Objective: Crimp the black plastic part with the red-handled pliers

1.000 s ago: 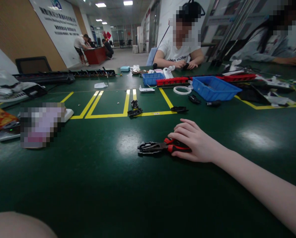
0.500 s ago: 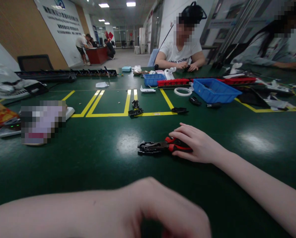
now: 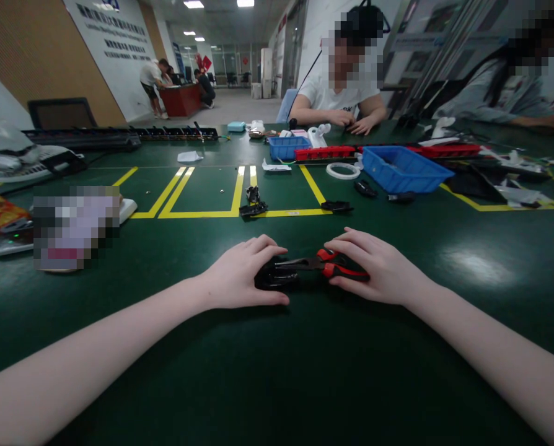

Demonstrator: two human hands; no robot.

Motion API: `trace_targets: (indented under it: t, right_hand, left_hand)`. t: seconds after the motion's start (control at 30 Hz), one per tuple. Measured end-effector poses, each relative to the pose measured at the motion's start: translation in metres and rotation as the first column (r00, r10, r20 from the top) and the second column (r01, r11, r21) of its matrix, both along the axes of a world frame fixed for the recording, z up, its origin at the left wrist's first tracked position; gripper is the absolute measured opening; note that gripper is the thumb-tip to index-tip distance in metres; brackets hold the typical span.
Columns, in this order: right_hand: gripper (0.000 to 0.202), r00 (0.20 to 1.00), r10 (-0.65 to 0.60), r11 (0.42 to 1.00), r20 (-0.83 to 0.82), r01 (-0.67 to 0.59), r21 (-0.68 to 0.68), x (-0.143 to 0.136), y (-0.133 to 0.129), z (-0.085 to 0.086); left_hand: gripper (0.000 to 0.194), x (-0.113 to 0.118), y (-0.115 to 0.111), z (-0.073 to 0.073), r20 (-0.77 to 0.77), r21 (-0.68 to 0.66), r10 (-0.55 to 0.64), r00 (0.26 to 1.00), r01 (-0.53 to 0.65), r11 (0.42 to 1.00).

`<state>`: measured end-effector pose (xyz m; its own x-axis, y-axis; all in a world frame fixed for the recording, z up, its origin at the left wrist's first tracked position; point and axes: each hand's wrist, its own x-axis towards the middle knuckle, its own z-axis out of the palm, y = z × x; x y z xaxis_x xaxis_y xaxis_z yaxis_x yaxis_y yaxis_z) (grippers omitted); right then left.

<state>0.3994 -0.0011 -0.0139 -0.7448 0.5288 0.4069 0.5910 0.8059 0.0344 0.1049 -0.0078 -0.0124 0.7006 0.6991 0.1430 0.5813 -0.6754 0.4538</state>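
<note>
Red-and-black pliers (image 3: 335,266) lie on the green table, with my right hand (image 3: 374,266) wrapped round their handles. The jaws point left and reach over a black plastic part (image 3: 277,275). Around the left end of that part is my left hand (image 3: 246,272), fingers above and thumb below, spread apart; whether they touch it is hard to tell. Beyond the hands, small black pieces (image 3: 253,209) sit on the yellow tape, and another black piece (image 3: 336,206) lies to their right.
Blue trays (image 3: 404,176) and a white ring (image 3: 342,171) stand at the back right. A phone-like object (image 3: 79,232), partly blurred out, lies at the left. Across the table (image 3: 188,365) sits a person in a white shirt (image 3: 339,99).
My left hand has moved from the near edge of the view forward to the black part. The pliers and my right hand have shifted slightly right, and the jaws look more open.
</note>
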Motion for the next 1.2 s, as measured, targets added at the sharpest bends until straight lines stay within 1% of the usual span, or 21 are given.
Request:
trace_targets:
  t: [0.07, 0.13, 0.2, 0.37, 0.63, 0.87, 1.03, 1.2]
  right_hand:
    - [0.048, 1.000, 0.008, 1.000, -0.002, -0.008, -0.002, -0.001, -0.001, 0.000]
    - [0.047, 1.000, 0.021, 1.000, -0.004, -0.021, -0.005, -0.003, -0.003, -0.001]
    - [0.047, 0.999, 0.032, 0.999, -0.003, -0.032, -0.009, -0.004, -0.004, -0.001]
    - [0.047, 0.999, 0.048, 0.999, 0.002, -0.048, -0.024, -0.006, -0.004, -0.002]
    - [0.047, 0.996, 0.078, 0.997, 0.037, -0.079, 0.011, -0.010, -0.004, -0.002]
    - [0.047, 0.997, 0.066, 0.997, 0.035, -0.068, 0.035, -0.009, -0.003, -0.002]
    - [0.046, 0.999, 0.044, 0.999, 0.031, -0.044, 0.014, -0.008, -0.002, -0.003]
    - [0.045, 0.997, 0.057, 0.998, 0.056, -0.059, 0.038, -0.010, -0.003, -0.002]
  left_hand:
    - [0.062, 0.001, 0.000, 0.000, -0.043, 0.031, -0.048, 0.998, 0.050, 0.998]
    - [0.049, 0.000, 0.002, 0.000, -0.042, 0.012, -0.088, 0.995, 0.088, 0.996]
    - [0.042, -0.001, 0.005, 0.000, -0.031, -0.010, -0.103, 0.994, 0.103, 0.995]
    - [0.042, 0.000, 0.008, -0.003, -0.047, 0.009, -0.096, 0.994, 0.096, 0.995]
    - [0.039, 0.002, 0.007, -0.004, -0.059, 0.030, -0.102, 0.993, 0.103, 0.994]
    - [0.037, 0.001, 0.006, -0.004, -0.076, 0.040, -0.107, 0.991, 0.110, 0.993]
    - [0.037, 0.002, 0.007, -0.005, -0.088, 0.048, -0.107, 0.990, 0.112, 0.993]
    - [0.035, 0.000, 0.002, -0.002, -0.092, 0.069, -0.106, 0.990, 0.113, 0.991]
